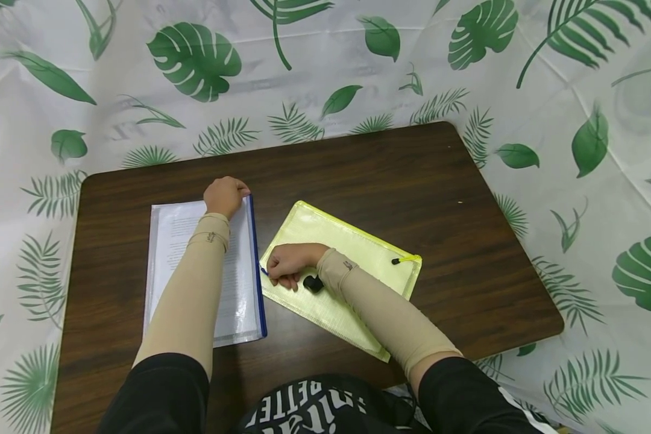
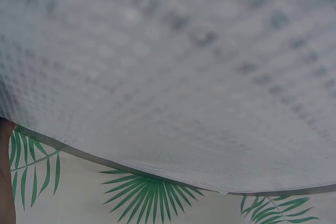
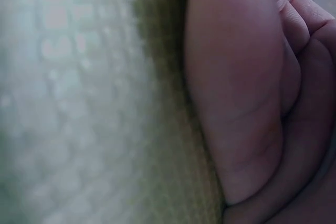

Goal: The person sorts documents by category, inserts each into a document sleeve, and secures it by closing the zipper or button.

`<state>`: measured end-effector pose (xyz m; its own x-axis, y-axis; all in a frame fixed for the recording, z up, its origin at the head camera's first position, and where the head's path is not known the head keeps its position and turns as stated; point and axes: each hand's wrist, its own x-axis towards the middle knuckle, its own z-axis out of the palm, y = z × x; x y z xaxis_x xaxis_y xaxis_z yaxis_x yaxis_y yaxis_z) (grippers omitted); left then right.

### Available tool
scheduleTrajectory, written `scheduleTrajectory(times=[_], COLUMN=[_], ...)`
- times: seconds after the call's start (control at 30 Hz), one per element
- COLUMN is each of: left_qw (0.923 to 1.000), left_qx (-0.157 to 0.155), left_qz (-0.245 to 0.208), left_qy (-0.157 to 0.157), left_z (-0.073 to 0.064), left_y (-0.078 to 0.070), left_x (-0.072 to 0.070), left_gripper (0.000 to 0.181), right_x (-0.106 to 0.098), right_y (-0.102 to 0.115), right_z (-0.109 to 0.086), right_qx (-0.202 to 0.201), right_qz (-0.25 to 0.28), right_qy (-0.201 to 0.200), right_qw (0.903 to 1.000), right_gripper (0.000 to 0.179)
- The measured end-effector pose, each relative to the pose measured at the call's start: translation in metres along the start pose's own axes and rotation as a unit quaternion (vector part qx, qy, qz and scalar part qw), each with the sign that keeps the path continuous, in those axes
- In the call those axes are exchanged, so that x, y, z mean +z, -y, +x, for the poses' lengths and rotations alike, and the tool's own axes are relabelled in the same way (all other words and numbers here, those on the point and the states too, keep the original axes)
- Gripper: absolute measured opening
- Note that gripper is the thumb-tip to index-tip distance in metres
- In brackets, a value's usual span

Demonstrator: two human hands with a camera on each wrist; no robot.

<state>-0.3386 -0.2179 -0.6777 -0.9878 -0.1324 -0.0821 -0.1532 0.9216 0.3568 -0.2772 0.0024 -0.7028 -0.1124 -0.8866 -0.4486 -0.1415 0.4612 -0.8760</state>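
Note:
A clear zip document pouch [image 1: 233,283] with printed paper inside lies at the left of the table, its blue zipper edge facing right. My left hand [image 1: 225,196] pinches the pouch's top right corner, at the end of the blue zipper. In the left wrist view the meshed pouch surface [image 2: 157,87] fills most of the picture. My right hand [image 1: 292,265] has its fingers curled and pinches the blue zipper pull [image 1: 264,271] beside that edge. Below this hand lies a yellow zip pouch [image 1: 325,241], turned at an angle; its mesh [image 3: 94,103] shows close up in the right wrist view.
The yellow pouch's zipper pull [image 1: 407,260], with a black tip, sits at its right corner. A small black object [image 1: 313,283] shows beside my right wrist. The dark wooden table [image 1: 466,289] reaches back to a leaf-patterned white cloth [image 1: 314,66].

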Motion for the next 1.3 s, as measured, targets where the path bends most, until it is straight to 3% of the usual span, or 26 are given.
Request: scheduleTrajectory(times=[0.33,1.3], left_qw=[0.9999,0.9999], left_qx=[-0.005,-0.012], left_qz=[0.002,-0.007], left_qy=[0.009,0.006], left_z=[-0.0001,-0.0036], left_y=[-0.0005,-0.0041], left_x=[-0.0013,-0.0041], left_gripper=[0.026,0.025], right_x=[0.0034,0.0066], right_y=[0.0062,0.004], right_z=[-0.0053,-0.0061], right_qx=[0.012,0.003], right_qz=[0.011,0.003], right_qy=[0.018,-0.001], right_qw=[0.9997,1.0], right_gripper=[0.027,0.027])
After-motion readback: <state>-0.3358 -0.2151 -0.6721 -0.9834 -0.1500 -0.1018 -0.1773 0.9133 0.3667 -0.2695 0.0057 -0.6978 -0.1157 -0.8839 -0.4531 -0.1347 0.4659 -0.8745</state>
